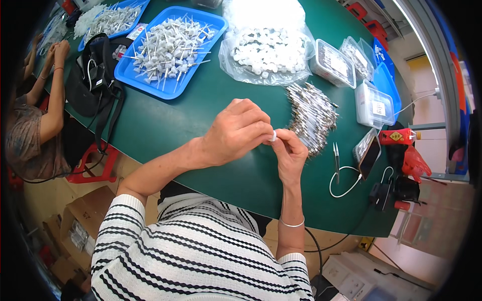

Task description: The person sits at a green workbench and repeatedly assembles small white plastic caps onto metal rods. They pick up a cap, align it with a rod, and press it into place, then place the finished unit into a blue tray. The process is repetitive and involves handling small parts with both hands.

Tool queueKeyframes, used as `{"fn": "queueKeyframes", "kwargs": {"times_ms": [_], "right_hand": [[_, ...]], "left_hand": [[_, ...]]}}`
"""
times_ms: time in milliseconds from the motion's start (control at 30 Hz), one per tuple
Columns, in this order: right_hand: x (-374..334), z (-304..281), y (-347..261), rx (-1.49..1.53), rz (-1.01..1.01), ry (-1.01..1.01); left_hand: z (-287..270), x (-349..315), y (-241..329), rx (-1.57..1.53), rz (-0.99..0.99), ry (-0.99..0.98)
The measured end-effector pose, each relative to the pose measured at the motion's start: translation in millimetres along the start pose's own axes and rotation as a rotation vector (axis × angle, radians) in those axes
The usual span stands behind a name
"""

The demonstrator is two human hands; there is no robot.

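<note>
Over the near middle of the green table [211,118], my two hands meet at the fingertips. Between them shows a small white plastic piece [272,136], mostly hidden by the fingers. My left hand [238,129] is closed, thumb and forefinger pinching at it. From the other side, thumb and forefinger of my right hand [292,154] also press on it. Just beyond my right hand lies a pile of thin metal-and-clear rods [312,116]. Farther back, a clear plastic bag [236,65] holds many round white caps [271,50].
Back left is a blue tray [120,75] of grey-white pieces with metal pins [173,47], beside a black bag [90,75]. Tweezers [336,159], a phone [370,158] with a white cable and lidded clear boxes [332,62] lie right. Another person's hands [57,50] work far left.
</note>
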State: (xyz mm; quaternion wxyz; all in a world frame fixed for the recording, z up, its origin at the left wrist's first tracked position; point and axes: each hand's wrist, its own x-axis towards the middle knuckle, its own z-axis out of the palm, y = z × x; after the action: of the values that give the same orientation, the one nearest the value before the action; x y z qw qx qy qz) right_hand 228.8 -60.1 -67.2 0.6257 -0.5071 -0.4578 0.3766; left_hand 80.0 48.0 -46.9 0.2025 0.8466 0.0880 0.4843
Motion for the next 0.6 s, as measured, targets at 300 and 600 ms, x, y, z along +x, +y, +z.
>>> {"fn": "queueKeyframes", "kwargs": {"times_ms": [300, 600], "right_hand": [[-1, 3, 0, 0.019, 0.034, -0.047], [1, 1, 5, 0.022, -0.047, -0.013]], "left_hand": [[6, -6, 0, 0.075, 0.038, -0.023], [-11, -4, -3, -0.1, -0.209, 0.079]]}}
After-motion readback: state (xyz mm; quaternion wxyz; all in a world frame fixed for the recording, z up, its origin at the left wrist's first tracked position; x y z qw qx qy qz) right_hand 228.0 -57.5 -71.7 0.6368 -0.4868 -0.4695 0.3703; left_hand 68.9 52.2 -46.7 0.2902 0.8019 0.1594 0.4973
